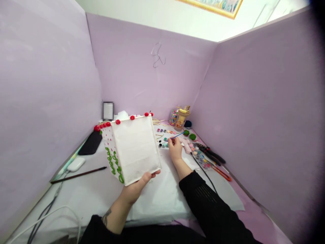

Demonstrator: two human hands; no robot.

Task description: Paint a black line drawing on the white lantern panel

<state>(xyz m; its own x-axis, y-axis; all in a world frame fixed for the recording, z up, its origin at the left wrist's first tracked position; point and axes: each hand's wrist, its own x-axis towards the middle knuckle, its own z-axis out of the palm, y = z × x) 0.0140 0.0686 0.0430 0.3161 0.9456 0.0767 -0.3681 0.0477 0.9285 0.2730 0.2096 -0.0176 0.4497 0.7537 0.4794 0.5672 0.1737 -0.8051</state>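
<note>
My left hand point(138, 186) holds up a white painted box point(134, 149) by its lower edge, tilted above the table. Red pompoms line the box's top rim and green squiggles and pink dots mark its left side. My right hand point(174, 147) grips a thin blue paintbrush point(177, 136) and reaches toward a row of small paint pots point(164, 139) further back on the white paper sheet point(162, 200).
A long brown brush point(78, 175), a white case point(76, 164) and a black phone point(90, 143) lie at the left. Scissors with orange handles point(219, 171), pliers point(212, 154), more paint pots point(200, 156), green pompoms point(192, 136), a bead jar point(173, 117) and a bottle point(181, 119) sit at the right. Purple walls enclose the desk.
</note>
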